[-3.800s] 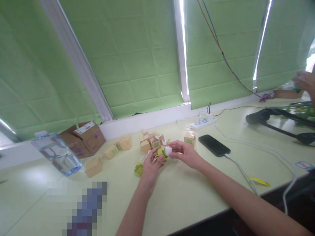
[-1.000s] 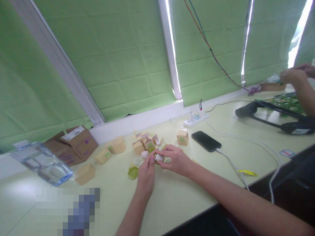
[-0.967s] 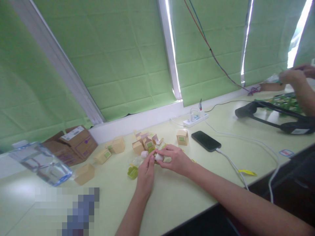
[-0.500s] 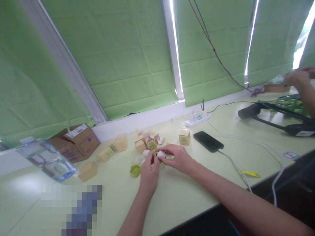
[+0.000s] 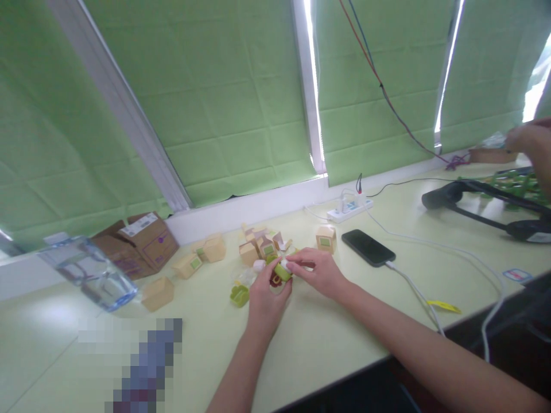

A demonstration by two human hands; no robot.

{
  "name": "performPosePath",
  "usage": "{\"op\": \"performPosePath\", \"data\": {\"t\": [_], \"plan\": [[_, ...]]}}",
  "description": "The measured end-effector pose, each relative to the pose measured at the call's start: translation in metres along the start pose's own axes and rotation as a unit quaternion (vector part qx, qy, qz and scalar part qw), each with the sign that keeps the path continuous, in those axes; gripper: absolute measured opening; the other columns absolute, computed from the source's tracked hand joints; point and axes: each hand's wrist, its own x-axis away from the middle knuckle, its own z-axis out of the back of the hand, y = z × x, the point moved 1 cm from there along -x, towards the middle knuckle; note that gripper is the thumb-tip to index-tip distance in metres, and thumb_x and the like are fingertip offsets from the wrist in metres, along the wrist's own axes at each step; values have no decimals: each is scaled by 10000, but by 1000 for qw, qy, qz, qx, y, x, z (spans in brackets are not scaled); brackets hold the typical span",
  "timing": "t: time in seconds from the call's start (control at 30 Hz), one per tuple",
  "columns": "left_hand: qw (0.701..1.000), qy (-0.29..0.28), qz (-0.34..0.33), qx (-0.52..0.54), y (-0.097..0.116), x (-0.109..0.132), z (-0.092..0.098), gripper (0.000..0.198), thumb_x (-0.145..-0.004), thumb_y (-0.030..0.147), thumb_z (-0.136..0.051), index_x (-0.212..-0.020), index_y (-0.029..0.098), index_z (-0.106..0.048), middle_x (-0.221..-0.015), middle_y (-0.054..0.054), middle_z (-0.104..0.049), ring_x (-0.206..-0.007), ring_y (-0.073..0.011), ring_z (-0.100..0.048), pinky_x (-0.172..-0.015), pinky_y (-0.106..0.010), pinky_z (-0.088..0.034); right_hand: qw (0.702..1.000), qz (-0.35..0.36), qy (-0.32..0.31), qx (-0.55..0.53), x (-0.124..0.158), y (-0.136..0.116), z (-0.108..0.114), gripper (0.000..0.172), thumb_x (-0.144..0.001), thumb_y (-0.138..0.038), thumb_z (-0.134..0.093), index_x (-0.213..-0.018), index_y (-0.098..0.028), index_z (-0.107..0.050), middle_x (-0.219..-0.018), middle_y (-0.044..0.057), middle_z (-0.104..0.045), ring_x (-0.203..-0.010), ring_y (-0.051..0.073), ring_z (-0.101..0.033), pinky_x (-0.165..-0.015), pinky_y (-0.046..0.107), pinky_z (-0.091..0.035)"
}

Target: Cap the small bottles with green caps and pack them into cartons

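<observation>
My left hand point(image 5: 267, 299) is closed around a small green cup-like piece point(image 5: 283, 272), just above the table. Under that piece, between the fingers, shows a dark red and yellow flower-like part point(image 5: 276, 280). The fingers of my right hand point(image 5: 322, 274) pinch a small white piece point(image 5: 286, 263) at the top of the green one; whether the two are joined I cannot tell. To the left of my left hand lies another green, flower-shaped cup point(image 5: 239, 295). Beyond it are a small white-pink piece point(image 5: 259, 265) and crumpled clear plastic point(image 5: 246, 277).
Behind my hands are several small cardboard boxes point(image 5: 248, 253). A brown carton point(image 5: 150, 246) and a large water bottle point(image 5: 97, 275) occupy the left. Rightward lie a phone point(image 5: 368, 248) on a white cable, a power strip point(image 5: 349, 211), a black headset-like frame point(image 5: 473, 212) and another person's hand point(image 5: 531, 143).
My left hand has turned, so the green piece and the dark red part now show. My right fingertips have shifted slightly on the white piece. The whole view has shifted a little.
</observation>
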Motion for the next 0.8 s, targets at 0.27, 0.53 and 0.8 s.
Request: {"op": "performPosePath", "data": {"t": [0.27,0.53,0.8], "plan": [[999,-5,-29,-37,-4,1,1,448,-777,197,-664,-1222,191,-612,-1021,-56,-688,-779,-166,-604,-747,-296,-507,999,-3,-1,40,0,4,7,318,-978,-335,-491,-942,-198,-776,-890,54,-752,-826,177,-685,-742,274,-516],[998,-16,-40,-34,0,1,2,465,-782,178,-660,-1243,208,-598,-1013,-44,-669,-773,-155,-579,-740,-287,-496,997,-43,-22,67,0,11,9,405,-987,-397,-462,-866,-165,-771,-764,46,-735,-698,166,-649,-616,246,-461],[999,-19,-33,-36,-2,1,2,464,-780,163,-645,-1240,212,-605,-1034,-52,-665,-808,-167,-592,-746,-291,-500,998,31,-27,43,1,2,17,396,-997,-344,-441,-856,-197,-780,-772,40,-727,-720,154,-646,-699,264,-462]]}}
